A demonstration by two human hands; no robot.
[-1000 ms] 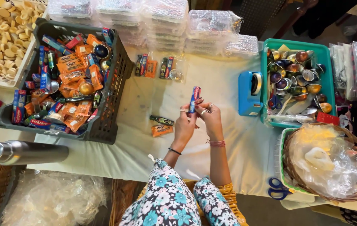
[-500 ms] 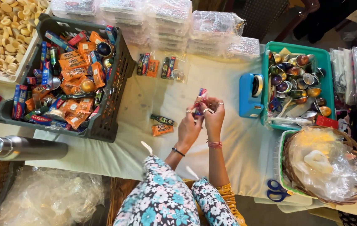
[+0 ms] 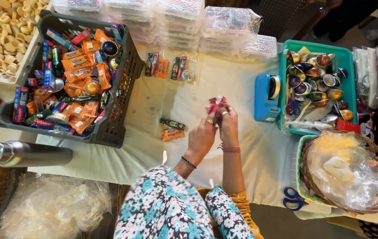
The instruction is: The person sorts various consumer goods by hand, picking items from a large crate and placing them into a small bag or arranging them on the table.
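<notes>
Both left hand (image 3: pixel 202 132) and right hand (image 3: pixel 228 124) pinching small red packet (image 3: pixel 215 104); could slip onto cloth (image 3: pixel 251 150) if grip loosens.

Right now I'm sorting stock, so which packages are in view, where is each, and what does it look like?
Small red and blue box: held by left hand and right hand.
Orange sachet: flat, on the cloth beside them.
Dark slim tube: just above the sachet.
Grey crate: left, holding orange sachets and blue-red boxes.
Clear bagged sets: above centre.
</notes>
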